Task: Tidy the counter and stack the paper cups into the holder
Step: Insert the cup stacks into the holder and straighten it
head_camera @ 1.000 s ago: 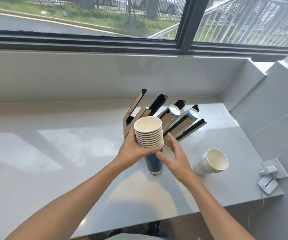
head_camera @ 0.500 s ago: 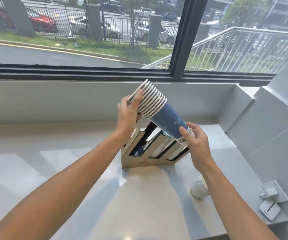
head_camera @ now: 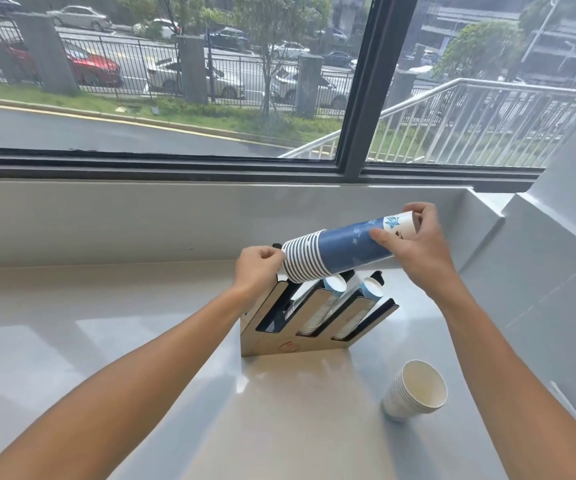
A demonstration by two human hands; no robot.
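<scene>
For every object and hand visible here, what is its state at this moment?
Long blue paper cup stack: held nearly horizontal above the holder.
Left hand: gripping the rim end.
Right hand: gripping the base end.
Wooden slotted cup holder: upright, two slots filled.
Short white cup stack: lying tilted on the white counter.

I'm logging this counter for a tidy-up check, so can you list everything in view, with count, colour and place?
held cup stack: one nested stack, blue and white, lying sideways in the air above the holder, rims to the left
cup holder: one, wood-coloured with black slanted slots, mid counter; two right slots hold cups, left slot looks empty
loose cup stack: one short nested stack, white, tipped on its side on the counter, right of the holder
counter: one, pale glossy, below the window
window: one, dark frame, behind the counter; street, cars and railing outside
left hand: at the rim end of the held stack
right hand: gripping the base end
</scene>
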